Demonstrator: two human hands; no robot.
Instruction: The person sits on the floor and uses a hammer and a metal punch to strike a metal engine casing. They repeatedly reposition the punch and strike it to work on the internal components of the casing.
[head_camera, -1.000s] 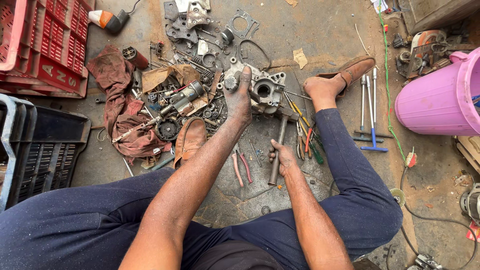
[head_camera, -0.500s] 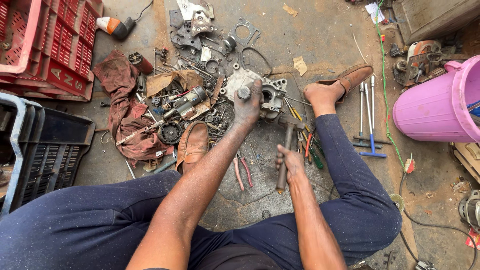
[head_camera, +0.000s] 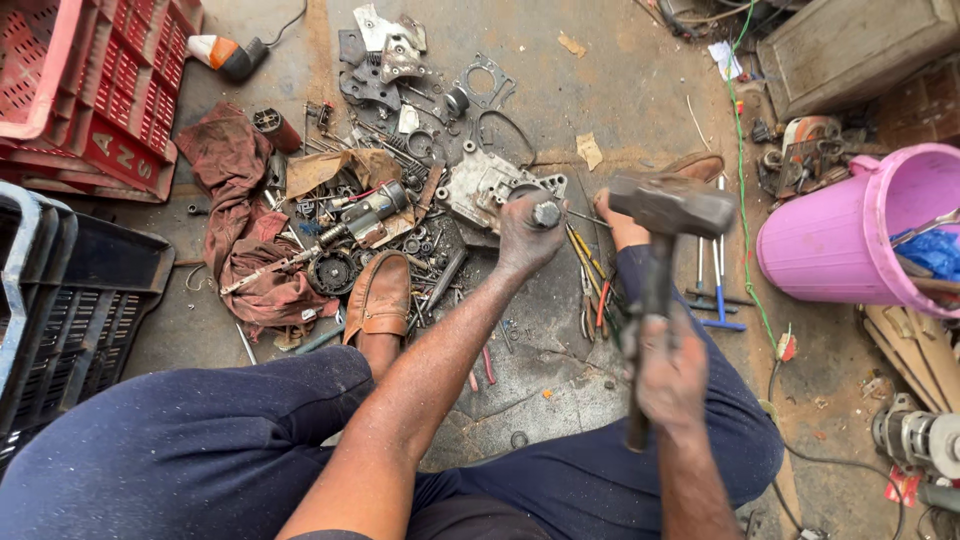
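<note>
Greasy concrete floor (head_camera: 640, 110): left hand (head_camera: 528, 232) gripped a punch (head_camera: 546, 213) on the casing (head_camera: 480, 185), steadying it; right hand (head_camera: 670, 375) clenched a raised hammer (head_camera: 668, 205).

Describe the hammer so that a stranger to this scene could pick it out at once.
Start at the pink bucket on the right and look left. The hammer is raised above the person's knee, its handle gripped in the right hand. Unlike the thin screwdrivers on the floor, it has a heavy, blocky grey steel head.

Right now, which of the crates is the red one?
The red crate is the one at the top left corner, tipped against the floor near the reddish rag. The other crate, just below it at the left edge, is black.
</note>
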